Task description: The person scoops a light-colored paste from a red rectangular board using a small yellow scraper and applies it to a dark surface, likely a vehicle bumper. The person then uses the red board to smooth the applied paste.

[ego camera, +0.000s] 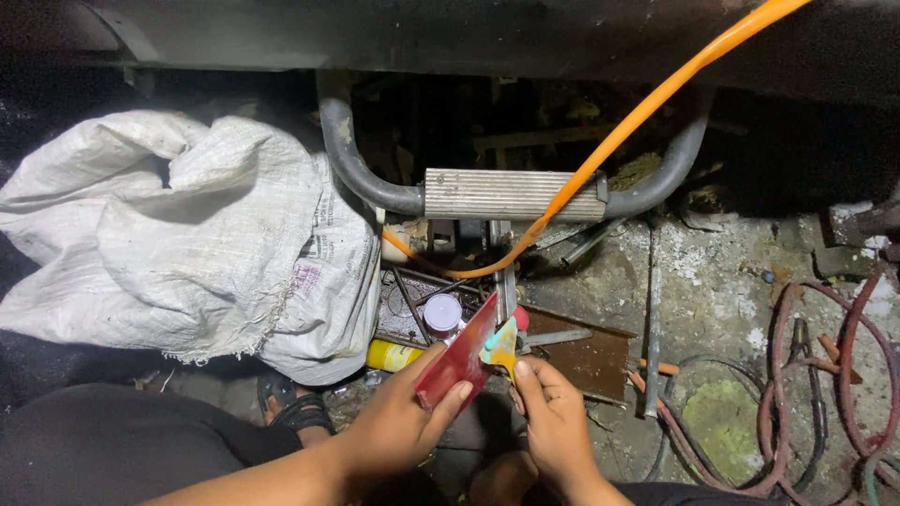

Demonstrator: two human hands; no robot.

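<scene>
Hands meet at lower centre of the frame: the left hand (pixel 398 422) has its fingers clamped on a thin red card (pixel 457 361), the right hand (pixel 553 422) pinches a small yellow scraper (pixel 502 347) smeared with pale paste. Both look light and stiffish, likely slick; edge grips near the lower ends seem safest.

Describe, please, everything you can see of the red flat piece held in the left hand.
The red flat piece is a thin, stiff card-like board, glossy, perhaps plastic. It tilts edge-up, running from the left hand, which grips its lower end, up toward a white-capped can. The right hand presses a yellow scraper, smeared with pale green paste, against its upper edge.
</scene>
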